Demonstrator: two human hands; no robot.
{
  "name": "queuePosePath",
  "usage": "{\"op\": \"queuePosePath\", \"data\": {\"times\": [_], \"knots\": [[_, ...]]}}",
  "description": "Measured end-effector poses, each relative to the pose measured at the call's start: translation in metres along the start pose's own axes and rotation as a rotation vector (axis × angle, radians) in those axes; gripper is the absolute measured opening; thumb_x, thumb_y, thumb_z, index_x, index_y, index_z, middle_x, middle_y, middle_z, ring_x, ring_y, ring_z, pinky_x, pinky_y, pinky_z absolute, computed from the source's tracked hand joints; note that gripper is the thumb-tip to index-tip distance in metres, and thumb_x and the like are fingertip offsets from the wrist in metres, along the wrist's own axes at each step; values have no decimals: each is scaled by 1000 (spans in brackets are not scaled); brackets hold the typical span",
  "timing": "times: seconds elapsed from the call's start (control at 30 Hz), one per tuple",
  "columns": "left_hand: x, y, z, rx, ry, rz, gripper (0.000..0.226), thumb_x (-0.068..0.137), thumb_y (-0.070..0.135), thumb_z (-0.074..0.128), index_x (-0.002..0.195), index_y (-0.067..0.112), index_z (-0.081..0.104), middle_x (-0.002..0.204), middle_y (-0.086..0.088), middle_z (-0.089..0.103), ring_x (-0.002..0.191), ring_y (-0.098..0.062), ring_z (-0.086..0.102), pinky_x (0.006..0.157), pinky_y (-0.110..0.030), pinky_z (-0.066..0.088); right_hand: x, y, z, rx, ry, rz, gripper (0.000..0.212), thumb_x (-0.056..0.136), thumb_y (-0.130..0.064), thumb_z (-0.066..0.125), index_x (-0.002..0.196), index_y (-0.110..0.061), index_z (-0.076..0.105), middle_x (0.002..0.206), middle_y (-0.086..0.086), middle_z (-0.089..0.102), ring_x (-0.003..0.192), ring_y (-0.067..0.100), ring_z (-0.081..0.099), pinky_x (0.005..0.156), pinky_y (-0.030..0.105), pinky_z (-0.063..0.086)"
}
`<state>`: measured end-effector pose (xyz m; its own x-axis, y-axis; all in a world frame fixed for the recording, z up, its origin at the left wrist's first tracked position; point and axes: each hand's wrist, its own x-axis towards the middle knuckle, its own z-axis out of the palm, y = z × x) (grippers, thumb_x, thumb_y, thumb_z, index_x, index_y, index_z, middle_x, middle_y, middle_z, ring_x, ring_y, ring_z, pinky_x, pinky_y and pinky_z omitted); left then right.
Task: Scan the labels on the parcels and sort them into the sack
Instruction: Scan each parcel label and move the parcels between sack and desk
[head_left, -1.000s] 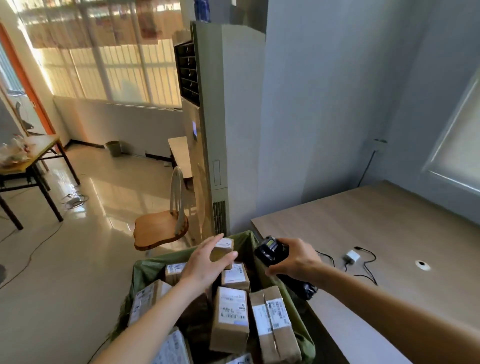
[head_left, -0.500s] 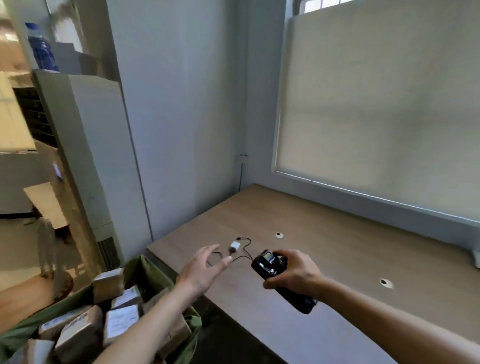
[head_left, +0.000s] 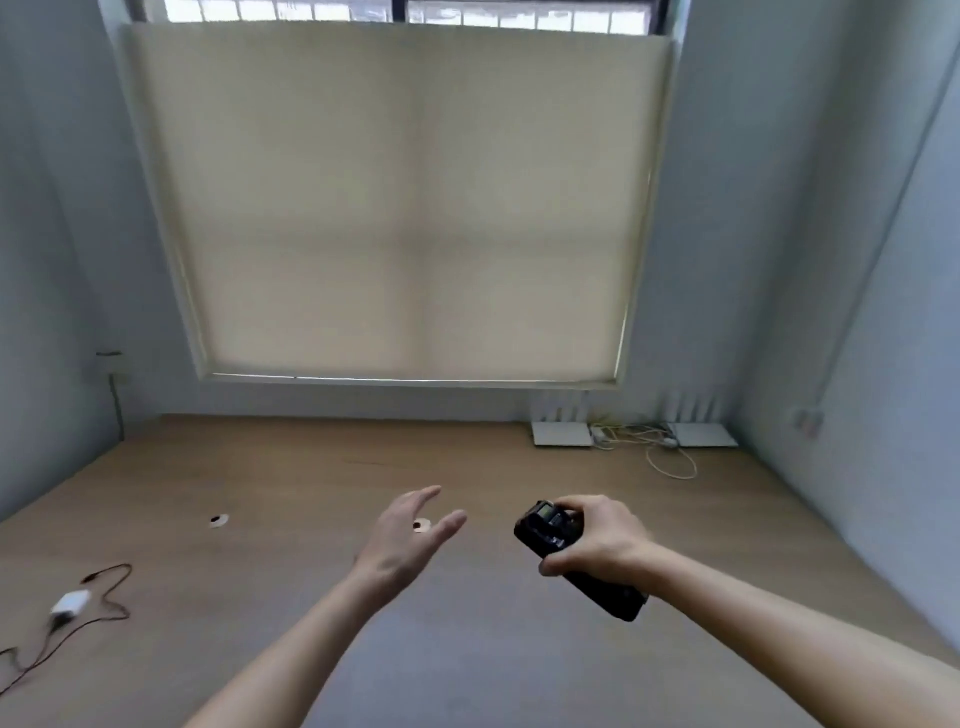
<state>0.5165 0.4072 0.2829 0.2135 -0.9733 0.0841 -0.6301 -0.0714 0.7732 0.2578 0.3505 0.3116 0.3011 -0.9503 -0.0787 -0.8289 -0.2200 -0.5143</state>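
While a white charger (head_left: 70, 604) with its dark cable (head_left: 106, 582) lies at the far left of the wooden worktop (head_left: 291, 478), the left hand (head_left: 402, 538) hovers above the surface, fingers (head_left: 447, 526) straight and spread, holding nothing. Just to its right, the right hand (head_left: 597, 540) grips a black handheld scanner (head_left: 550, 530), fingers curled round its body. Farther right, two white routers (head_left: 563, 434) sit against the wall below the drawn blind (head_left: 405, 208). No parcels or sack are in view.

- A big window (head_left: 400, 202) on the far wall has a cream blind (head_left: 400, 218) pulled almost all the way down.
- Daylight shows in a strip above the blind.
- The walls (head_left: 831, 234) are pale grey-blue.
- A wide brown wooden desk (head_left: 311, 467) runs up to the far wall.
- Two flat white boxes (head_left: 562, 434) and looped cables (head_left: 670, 460) sit far right on it.
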Motion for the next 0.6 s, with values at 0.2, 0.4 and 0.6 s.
{"op": "queuePosePath", "data": {"times": [0.2,0.4,0.6], "knots": [[32,88,138,-73,-103,90,60,88,49,70,140,23,57,142,2,58,131,-13,52,107,-26,37,-15,140,-85,-23,128,158,77,51,-52,91,124,-41,70,110,-14,74,101,13,68,78,24,55],[68,117,217,-75,-179,74,60,88,50,69,140,22,57,141,-1,58,130,-15,53,110,-31,40,-3,221,-109,7,180,245,84,50,-52,92,130,-42,67,117,-14,74,108,13,67,83,24,52],[115,101,272,-41,-236,57,64,90,55,65,145,24,52,147,3,52,136,-16,47,115,-36,36,46,266,-88,48,130,274,88,50,-51,91,133,-40,64,120,-14,72,110,13,66,86,25,52]]}}
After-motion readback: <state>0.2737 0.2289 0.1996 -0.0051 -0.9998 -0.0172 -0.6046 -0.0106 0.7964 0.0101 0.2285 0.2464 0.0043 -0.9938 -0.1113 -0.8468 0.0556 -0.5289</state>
